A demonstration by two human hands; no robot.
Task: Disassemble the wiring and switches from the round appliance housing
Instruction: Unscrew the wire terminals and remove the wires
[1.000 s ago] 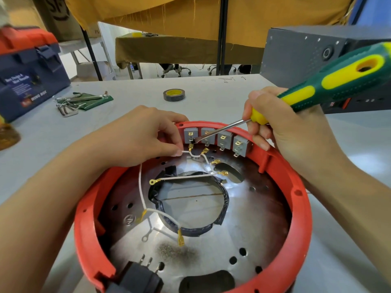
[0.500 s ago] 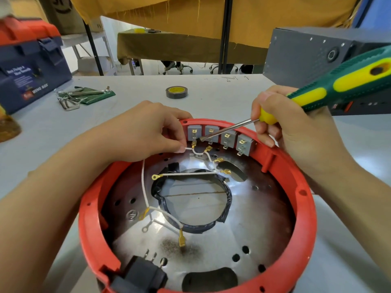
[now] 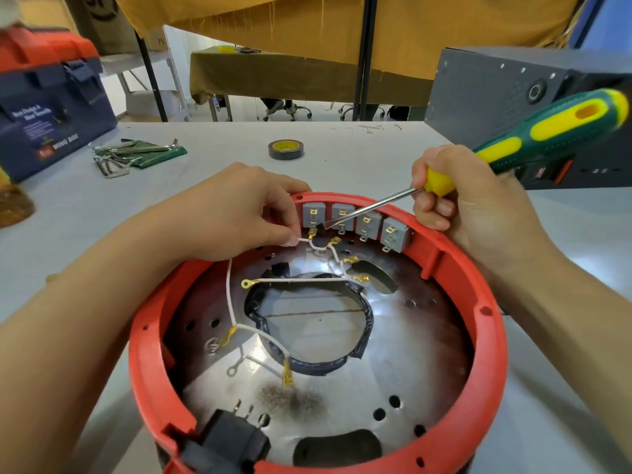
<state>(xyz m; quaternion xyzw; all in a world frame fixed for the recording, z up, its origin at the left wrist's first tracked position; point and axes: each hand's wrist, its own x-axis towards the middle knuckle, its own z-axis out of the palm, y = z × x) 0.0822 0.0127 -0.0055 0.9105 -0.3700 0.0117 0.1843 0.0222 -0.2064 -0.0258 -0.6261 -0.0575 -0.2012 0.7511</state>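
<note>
The red round housing (image 3: 492, 336) sits on the counter (image 3: 205, 179), close to the person, with its open side up. Four gray switches (image 3: 355, 224) stand in a row on its far inside wall. White wires (image 3: 232, 302) with gold ends lie loose on the shiny metal floor inside.

The step in hand looks like pulling a wire off the first switch. The left hand (image 3: 239, 217) pinches a white wire right by its gold clip, just under that switch. The right hand (image 3: 472, 206) grips a green and yellow screwdriver (image 3: 513, 145). Its flat tip rests at the bottom of the first switch, beside the clip.

Next, the tip likely needs to push the clip down off its tab while the left hand tugs gently. A hard pull could snap the wire.

Compared with a second ago, not much is different. The tip has shifted a little at the first switch. Both hands hold the same things.
</note>
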